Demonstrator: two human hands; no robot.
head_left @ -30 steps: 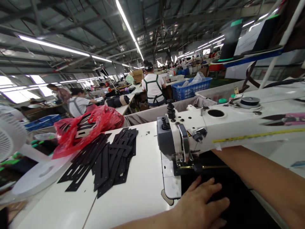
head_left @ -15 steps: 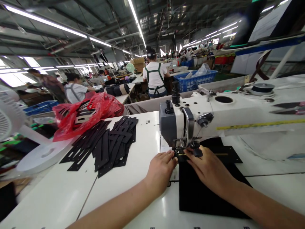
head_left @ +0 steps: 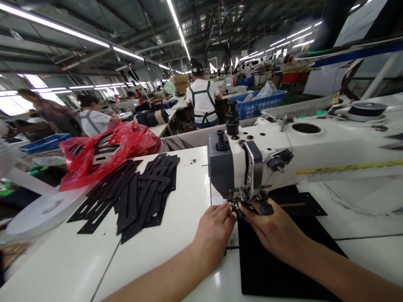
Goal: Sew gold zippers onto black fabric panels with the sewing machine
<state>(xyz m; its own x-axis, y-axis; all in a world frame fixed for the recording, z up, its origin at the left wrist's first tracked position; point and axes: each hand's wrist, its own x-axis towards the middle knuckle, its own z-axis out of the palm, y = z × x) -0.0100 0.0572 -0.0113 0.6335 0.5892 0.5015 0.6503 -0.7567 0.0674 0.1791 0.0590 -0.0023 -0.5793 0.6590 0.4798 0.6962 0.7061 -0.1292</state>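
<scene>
A white-and-grey sewing machine (head_left: 241, 163) stands before me, its presser foot down among my fingertips. A black slotted strip (head_left: 310, 205), with a gold line like zipper teeth in its slot, runs under the needle area over a black fabric panel (head_left: 261, 272). My left hand (head_left: 215, 230) is closed at the strip's left end, fingers together beside the foot. From the right, my right hand (head_left: 273, 224) presses thumb and fingers round the strip near the needle, the wrist above the panel. Fingertips and foot partly hide the stitching spot.
Loose black slotted pieces (head_left: 141, 197) lie piled left of the machine, beside a red plastic bag (head_left: 110, 147). A white fan base (head_left: 40, 218) stands far left. Behind are a blue basket (head_left: 261, 102) and a co-worker (head_left: 201, 98) seen from behind.
The view has shifted slightly. My two hands' fingertips have come a little closer together at the presser foot, covering more of the gold line. Both hands stay on the strip.
</scene>
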